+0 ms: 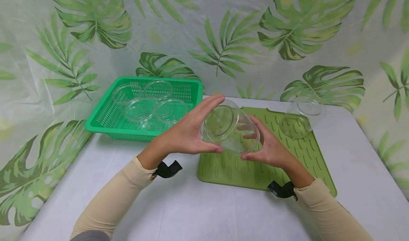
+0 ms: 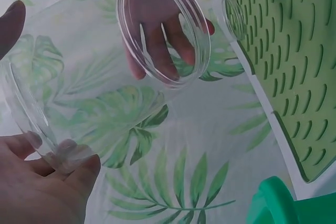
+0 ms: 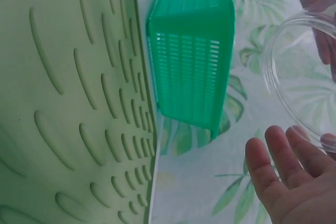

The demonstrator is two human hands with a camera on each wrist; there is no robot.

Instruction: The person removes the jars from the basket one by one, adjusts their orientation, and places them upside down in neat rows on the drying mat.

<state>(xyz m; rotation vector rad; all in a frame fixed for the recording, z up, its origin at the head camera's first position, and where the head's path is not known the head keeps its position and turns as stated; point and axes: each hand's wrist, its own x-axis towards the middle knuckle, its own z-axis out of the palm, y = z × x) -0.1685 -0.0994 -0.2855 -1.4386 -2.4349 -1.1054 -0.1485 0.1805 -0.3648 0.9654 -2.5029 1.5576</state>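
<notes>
Both hands hold a clear round container (image 1: pixel 238 132) above the green mat, tilted on its side. Its ringed, flat end points to the left in the head view. My left hand (image 1: pixel 188 132) grips that end, thumb below and fingers above. My right hand (image 1: pixel 270 145) holds the other end, the thumb at its lower edge and some fingers showing through the clear wall. In the left wrist view, the ridged rim (image 2: pixel 202 51) lies in front of the right fingers.
A green slotted basket (image 1: pixel 105 129) with several clear containers (image 1: pixel 139 109) stands at the left. Another clear container (image 1: pixel 297 122) is upside down at the back right of the green ridged mat (image 1: pixel 230 173). A leaf-print sheet (image 1: pixel 179 28) hangs behind the white table (image 1: pixel 198 212).
</notes>
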